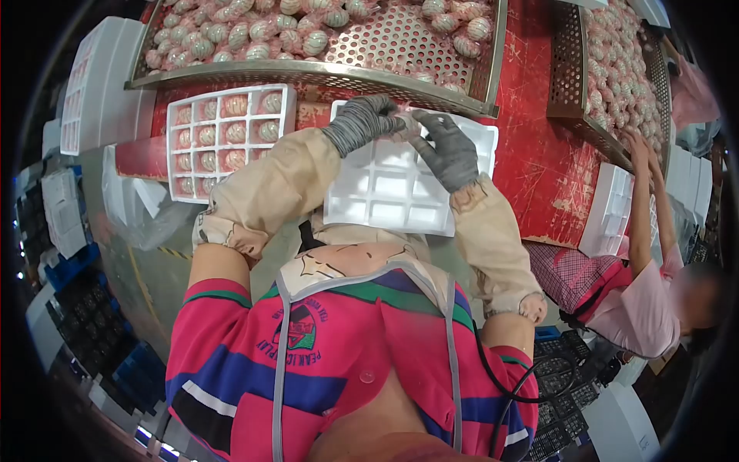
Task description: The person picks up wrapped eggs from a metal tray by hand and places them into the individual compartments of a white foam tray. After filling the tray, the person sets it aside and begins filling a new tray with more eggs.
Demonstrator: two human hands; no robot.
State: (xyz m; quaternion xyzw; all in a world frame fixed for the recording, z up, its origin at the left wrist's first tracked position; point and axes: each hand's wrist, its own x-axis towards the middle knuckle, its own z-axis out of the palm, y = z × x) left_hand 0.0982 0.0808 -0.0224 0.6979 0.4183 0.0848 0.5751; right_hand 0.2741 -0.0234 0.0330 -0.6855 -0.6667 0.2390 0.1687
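My left hand point(362, 125), in a grey glove, reaches over the far edge of a white foam tray point(390, 185) divided into square compartments. Its fingers are closed on a round ball in clear, pinkish wrap point(406, 126). My right hand point(446, 151), also gloved in grey, meets it from the other side, fingers bent around the same wrapped ball. Both hands partly hide it. The compartments I can see below the hands hold nothing. Beyond stands a perforated metal tray point(308, 75) heaped with striped, wrapped balls point(254, 31).
A second foam tray point(171, 146), filled with wrapped balls, lies left on the red worktable point(531, 146). White foam trays are stacked point(115, 85) at far left. At right, a co-worker point(639, 292) reaches into another metal tray point(568, 81) of balls.
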